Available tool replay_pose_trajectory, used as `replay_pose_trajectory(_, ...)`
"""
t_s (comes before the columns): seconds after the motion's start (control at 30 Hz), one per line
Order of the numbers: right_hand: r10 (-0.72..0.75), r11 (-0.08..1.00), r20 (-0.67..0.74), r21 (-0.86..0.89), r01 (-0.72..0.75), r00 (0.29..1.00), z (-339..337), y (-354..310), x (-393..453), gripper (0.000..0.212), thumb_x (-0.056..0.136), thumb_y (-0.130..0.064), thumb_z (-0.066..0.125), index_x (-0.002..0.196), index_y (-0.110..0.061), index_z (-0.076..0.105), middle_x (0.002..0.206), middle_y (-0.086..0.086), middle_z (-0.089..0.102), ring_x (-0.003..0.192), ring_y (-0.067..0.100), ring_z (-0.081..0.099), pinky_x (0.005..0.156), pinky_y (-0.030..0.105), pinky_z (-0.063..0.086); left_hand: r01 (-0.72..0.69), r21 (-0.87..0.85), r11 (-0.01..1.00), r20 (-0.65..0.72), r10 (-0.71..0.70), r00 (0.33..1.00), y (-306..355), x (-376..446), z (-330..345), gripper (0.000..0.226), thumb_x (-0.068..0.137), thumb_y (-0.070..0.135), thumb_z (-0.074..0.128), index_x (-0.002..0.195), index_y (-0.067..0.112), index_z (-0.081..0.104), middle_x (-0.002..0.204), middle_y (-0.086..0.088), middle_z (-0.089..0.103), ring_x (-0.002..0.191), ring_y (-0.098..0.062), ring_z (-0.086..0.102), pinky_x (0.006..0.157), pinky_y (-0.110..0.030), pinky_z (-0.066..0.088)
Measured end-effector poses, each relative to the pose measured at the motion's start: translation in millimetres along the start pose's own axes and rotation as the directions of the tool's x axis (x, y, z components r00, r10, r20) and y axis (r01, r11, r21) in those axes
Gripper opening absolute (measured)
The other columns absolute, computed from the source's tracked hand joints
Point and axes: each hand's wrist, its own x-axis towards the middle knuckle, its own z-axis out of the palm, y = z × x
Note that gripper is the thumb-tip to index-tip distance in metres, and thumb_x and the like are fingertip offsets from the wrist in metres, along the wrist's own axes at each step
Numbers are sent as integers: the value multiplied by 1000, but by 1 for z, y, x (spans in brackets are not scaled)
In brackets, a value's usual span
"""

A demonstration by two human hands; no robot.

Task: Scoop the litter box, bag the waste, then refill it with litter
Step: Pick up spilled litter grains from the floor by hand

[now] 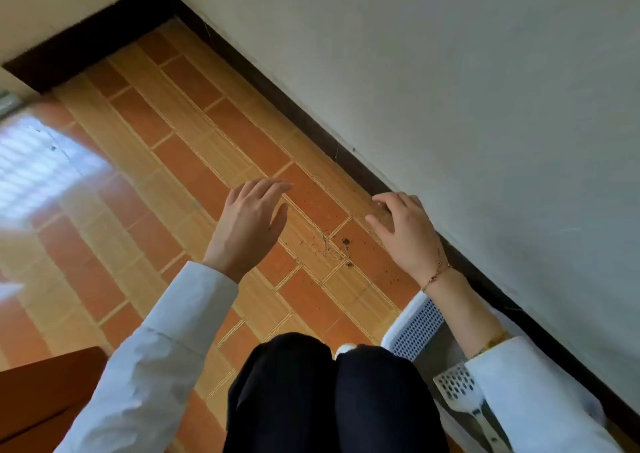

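Head view. I read both hands as held out in front of me above the floor, palms down, holding nothing.

1. Left hand: fingers straight and loosely spread, thumb apart from them. It hovers over the orange and tan brick-pattern tiled floor. The white long sleeve covers the arm up to the wrist.

2. Right hand: fingers relaxed, slightly bent, nothing between them. A thin gold chain bracelet sits at the wrist. Whether the fingertips touch the floor or the dark brown skirting board just beyond them, I cannot tell.

3. Between the two hands, nearer the right one, lies a patch of scattered dark litter crumbs on the tiles.

4. Below the right wrist and under the right forearm stands the white plastic litter box with a perforated step, set against the skirting board and the off-white wall. Its contents are mostly hidden by the arm.

5. Further back toward me from the right hand, beside the right sleeve, lies the white slotted plastic litter scoop, blade pointing toward the hand, apart from both hands.

6. My knees in dark trousers fill the area behind the hands.
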Motion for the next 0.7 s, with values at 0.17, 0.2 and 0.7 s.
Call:
replay_pose_trajectory(0.17, -32, 998, 20, -47, 32, 999, 109, 55, 29, 36, 91, -36, 58, 118, -11, 58, 112, 2, 60, 107, 15, 51, 87, 28, 49, -22, -6, 1000, -34, 22, 999, -41, -1, 109, 31, 98, 21, 49, 127, 16, 58, 128, -1, 61, 123, -24, 52, 104, -40, 35)
replay_pose_trajectory(0.2, -29, 997, 18, -69, 31, 999, 127, 63, 33, 36, 91, -37, 58, 116, -11, 59, 110, 1, 60, 105, 15, 53, 83, 26, 48, -31, -11, 999, -38, 31, 999, -47, -2, 126, 31, 98, 22, 49, 127, 16, 57, 128, 0, 61, 123, -23, 52, 103, -40, 35)
replay_pose_trajectory(0.7, 36, 963, 128, -269, 0, 991, 275, 146, 56, 36, 91, -51, 44, 88, -16, 44, 86, 1, 51, 83, 16, 50, 68, 24, 40, 72, -391, 918, -157, -143, 977, -79, -16, 248, 29, 100, 22, 49, 127, 15, 59, 127, 4, 61, 119, -6, 54, 104, -24, 41)
